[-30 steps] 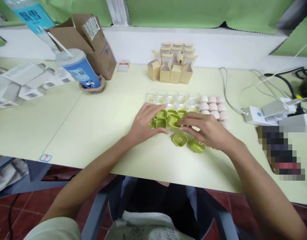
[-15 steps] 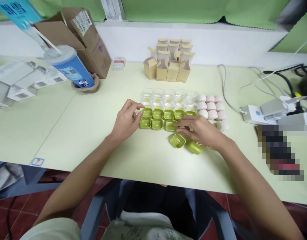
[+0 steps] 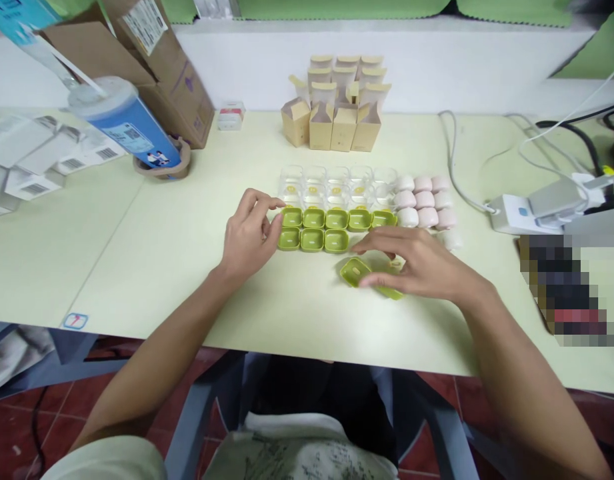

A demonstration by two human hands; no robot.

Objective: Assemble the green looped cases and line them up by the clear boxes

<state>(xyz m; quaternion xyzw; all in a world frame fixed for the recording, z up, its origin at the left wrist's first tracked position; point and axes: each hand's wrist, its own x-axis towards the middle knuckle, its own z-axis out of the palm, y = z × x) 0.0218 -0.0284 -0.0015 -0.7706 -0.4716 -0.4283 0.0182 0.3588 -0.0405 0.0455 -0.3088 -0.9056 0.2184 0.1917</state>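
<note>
Small green square cups [image 3: 313, 240] stand in two rows in the middle of the table. My left hand [image 3: 249, 233] is at the rows' left end, its thumb and index finger apart against the end cups and nothing gripped. To the right, my right hand [image 3: 417, 263] hovers over a loose green cup [image 3: 355, 271], thumb and fingers spread around its right side. Another green piece [image 3: 391, 292] lies mostly hidden beneath that hand. Behind the green rows are clear plastic cups [image 3: 314, 187] with yellow marks, and white and pink rounded pieces [image 3: 425, 200] sit beside them.
Open small cardboard boxes [image 3: 344, 127] stand by the wall. At the left are a blue drink cup [image 3: 131, 130] in a holder, a large carton [image 3: 187, 100] and white boxes [image 3: 31, 157]. A power strip [image 3: 517, 213] with cables and a pixelated object [image 3: 561, 287] lie at right.
My right hand has let go of the third cup in the front row, now lined up against its neighbour, and moved towards the loose cup. My left hand stays at the rows' left end.
</note>
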